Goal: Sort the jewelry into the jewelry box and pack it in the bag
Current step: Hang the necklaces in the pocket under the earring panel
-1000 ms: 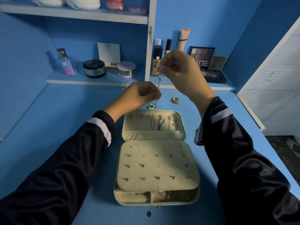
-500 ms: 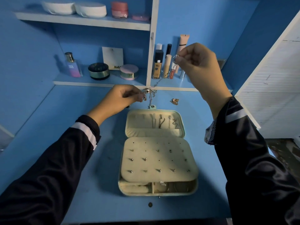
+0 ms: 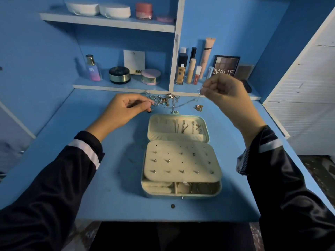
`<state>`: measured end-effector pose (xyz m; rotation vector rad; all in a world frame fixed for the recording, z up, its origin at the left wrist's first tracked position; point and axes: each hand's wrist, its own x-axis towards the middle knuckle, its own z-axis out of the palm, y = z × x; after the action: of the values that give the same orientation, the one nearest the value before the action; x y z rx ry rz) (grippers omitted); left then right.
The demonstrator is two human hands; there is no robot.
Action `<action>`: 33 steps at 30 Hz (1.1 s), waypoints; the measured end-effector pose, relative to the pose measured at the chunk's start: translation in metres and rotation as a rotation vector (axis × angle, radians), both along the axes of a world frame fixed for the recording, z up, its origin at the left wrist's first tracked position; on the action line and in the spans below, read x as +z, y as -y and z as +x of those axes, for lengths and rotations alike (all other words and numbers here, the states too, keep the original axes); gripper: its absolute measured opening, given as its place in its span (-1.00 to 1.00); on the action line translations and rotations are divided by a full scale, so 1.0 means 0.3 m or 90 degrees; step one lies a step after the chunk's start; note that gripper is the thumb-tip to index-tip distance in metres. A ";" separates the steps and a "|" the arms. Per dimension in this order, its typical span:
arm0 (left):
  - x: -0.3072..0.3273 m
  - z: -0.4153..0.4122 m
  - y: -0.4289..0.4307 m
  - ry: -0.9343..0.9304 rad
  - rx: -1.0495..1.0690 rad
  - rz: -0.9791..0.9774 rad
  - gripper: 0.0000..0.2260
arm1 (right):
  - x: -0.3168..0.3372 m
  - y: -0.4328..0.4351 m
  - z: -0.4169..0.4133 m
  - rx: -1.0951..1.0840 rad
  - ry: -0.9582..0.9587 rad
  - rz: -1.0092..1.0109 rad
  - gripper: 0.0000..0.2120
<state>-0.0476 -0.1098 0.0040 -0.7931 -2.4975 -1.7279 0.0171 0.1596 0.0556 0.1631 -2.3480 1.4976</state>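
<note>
Right hand [image 3: 226, 96] pinches one end of a thin chain [image 3: 186, 103] behind the open jewelry box [image 3: 163, 195], left hand [image 3: 130, 107] seemingly pinching the ring pile [image 3: 161, 101]; tugging could snag the chain and scatter rings.

"MATTE" stands in white capitals on the palette [image 3: 225, 67], on the lower shelf at one o'clock. At eleven o'clock the white card [image 3: 134, 60] reads "NUD", the rest hidden. At ten o'clock the perfume bottle [image 3: 93, 71] bears "SB".

head-worn view, angled down, close over desk [image 3: 112, 187]
</note>
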 end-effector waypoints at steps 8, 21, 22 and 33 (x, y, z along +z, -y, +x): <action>0.045 0.069 -0.003 -0.040 -0.011 -0.002 -0.91 | -0.089 0.068 0.060 0.150 0.151 0.104 -0.92; 0.054 0.079 -0.058 -0.097 -0.050 -0.013 -0.88 | -0.136 0.106 0.023 0.180 0.186 0.239 -0.93; 0.056 0.076 -0.063 -0.097 -0.051 -0.006 -0.88 | -0.131 0.107 0.016 0.170 0.182 0.228 -0.91; 0.031 0.032 -0.085 -0.133 -0.029 0.018 -0.88 | -0.127 0.171 -0.073 0.159 0.149 0.054 -0.84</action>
<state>-0.0380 -0.0843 0.0132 -0.9788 -2.3318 -1.5968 -0.0047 0.1083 0.0174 0.3298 -2.6614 1.6071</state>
